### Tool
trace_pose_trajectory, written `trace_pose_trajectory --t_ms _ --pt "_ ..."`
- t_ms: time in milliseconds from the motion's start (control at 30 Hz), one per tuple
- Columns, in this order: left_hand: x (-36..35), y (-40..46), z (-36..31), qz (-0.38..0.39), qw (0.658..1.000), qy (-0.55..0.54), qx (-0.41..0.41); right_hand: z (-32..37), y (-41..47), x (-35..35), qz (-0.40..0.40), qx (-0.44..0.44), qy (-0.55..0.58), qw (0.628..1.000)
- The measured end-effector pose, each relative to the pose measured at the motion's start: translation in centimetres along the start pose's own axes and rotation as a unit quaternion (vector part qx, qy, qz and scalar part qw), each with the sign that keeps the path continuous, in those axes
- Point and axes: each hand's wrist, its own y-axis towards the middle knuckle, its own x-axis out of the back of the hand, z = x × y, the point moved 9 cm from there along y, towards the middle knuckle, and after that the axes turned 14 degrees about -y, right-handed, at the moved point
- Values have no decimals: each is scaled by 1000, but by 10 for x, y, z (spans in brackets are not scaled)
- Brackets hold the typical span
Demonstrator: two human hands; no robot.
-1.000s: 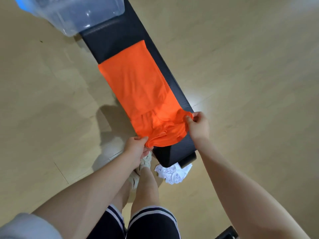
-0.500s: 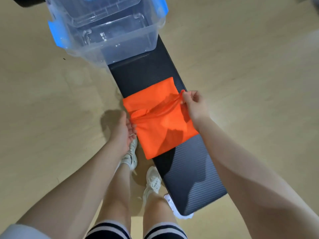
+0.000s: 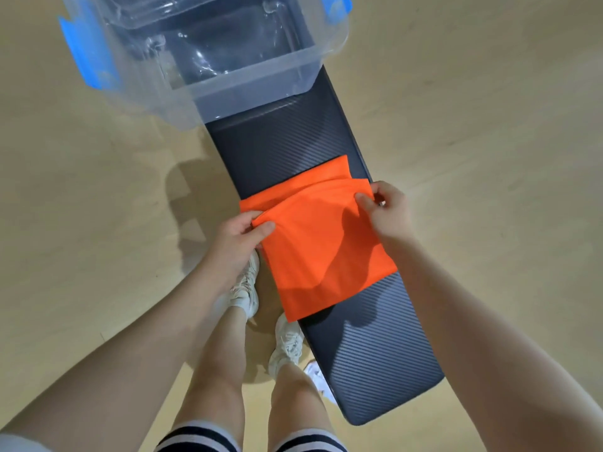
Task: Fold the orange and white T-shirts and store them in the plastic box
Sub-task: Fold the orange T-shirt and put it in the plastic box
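The orange T-shirt point(image 3: 321, 252) lies folded over on the black padded bench point(image 3: 372, 347). My left hand point(image 3: 238, 238) pinches the top layer's left corner; my right hand point(image 3: 386, 210) pinches its right corner at the bench's right edge. Between them the upper edge is slightly lifted, with a lower layer showing beyond it. The clear plastic box point(image 3: 235, 76) with blue latches sits open at the bench's far end. A bit of the white T-shirt point(image 3: 318, 376) shows on the floor beside the bench, mostly hidden.
The bench runs diagonally over a light wooden floor point(image 3: 489, 125). My legs and white sneakers point(image 3: 287, 347) stand at the bench's left side. Bare bench surface lies between the shirt and the box.
Both hands carried the shirt's near end up and over toward the box, folding it in half. The view shifted so the box is now largely in frame.
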Motion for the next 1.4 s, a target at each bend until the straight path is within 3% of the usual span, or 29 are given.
trace_pose_trajectory --t_ms 67,167,267,367,433,533,633,767,867,1033,1100,1233,1400 --pt "5 6 -2 18 998 -62 24 9 4 2 30 17 80 996" --pt "19 21 1 -32 995 -86 46 16 17 -9 60 1 131 990" --pt "28 34 5 -76 996 12 41 10 34 -27 45 -19 43 998" --pt "32 37 -9 -114 978 171 -32 12 37 -30 11 -24 -6 1000" --pt "27 25 -33 -153 917 339 -143 20 25 -18 -59 2 -81 995" --pt "-20 -1 -43 -61 807 487 -328 62 -17 -22 -134 199 -216 946" --pt "-54 -2 2 63 729 603 -318 76 -63 -72 -47 361 -290 885" --pt "-35 22 36 70 674 689 -259 39 -53 -97 -11 354 -411 840" --pt "-26 35 31 51 673 696 -244 13 -24 -81 -9 298 -442 846" --pt "-23 37 4 50 726 672 -141 -26 -21 -48 59 131 -425 894" --pt "-26 38 -9 63 728 669 -134 -31 -39 -41 59 86 -379 919" --pt "-26 37 -34 35 790 607 -73 -30 -82 -22 17 6 -233 972" --pt "-24 42 -37 43 779 625 -11 -49 -137 -19 -44 -149 -72 985"
